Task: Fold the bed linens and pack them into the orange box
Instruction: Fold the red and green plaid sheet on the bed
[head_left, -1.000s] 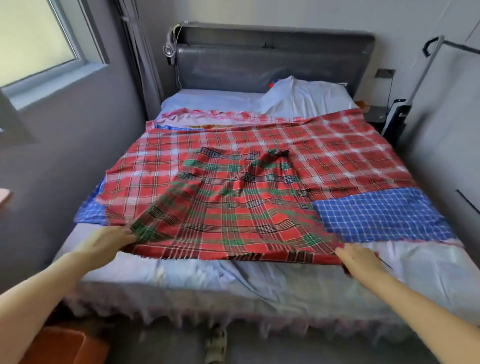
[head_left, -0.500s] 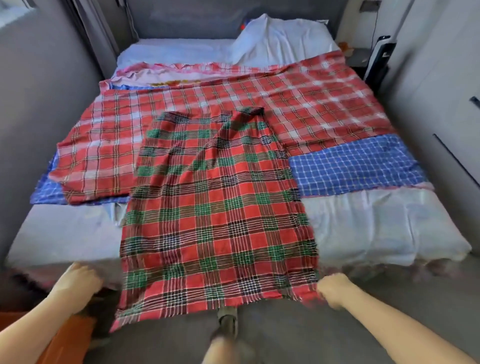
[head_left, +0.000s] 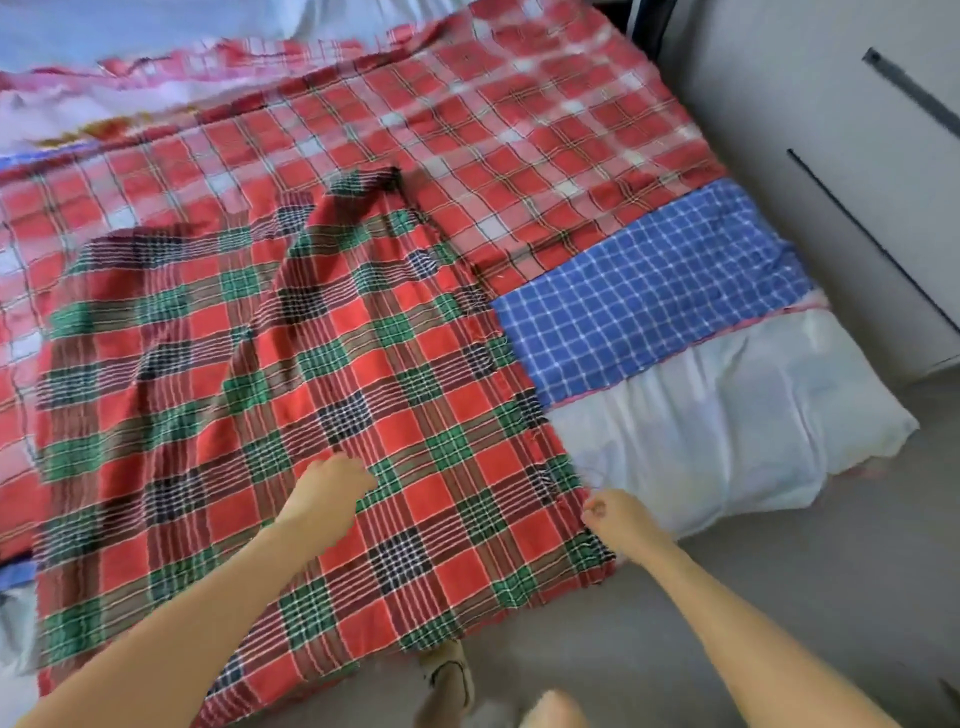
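Red-green plaid (head_left: 395, 395) lies spread over the foot of the bed (head_left: 727, 447), its near end hanging off the mattress. The left grip (head_left: 332, 486) rests curled on the plaid's middle (whether it has cloth pinched cannot be told), and the right grip (head_left: 610, 517) pinches the right hem. The weave looks light, limp and quick to wrinkle, so it is best taken at corners or hems and kept taut.

1. Left hand (head_left: 332, 486) had fingers curled under, bare forearm stretched forward; grip unclear.
2. Right hand (head_left: 615, 514) pinched the edge of the red-green plaid woven cloth (head_left: 415, 415), arm extended.
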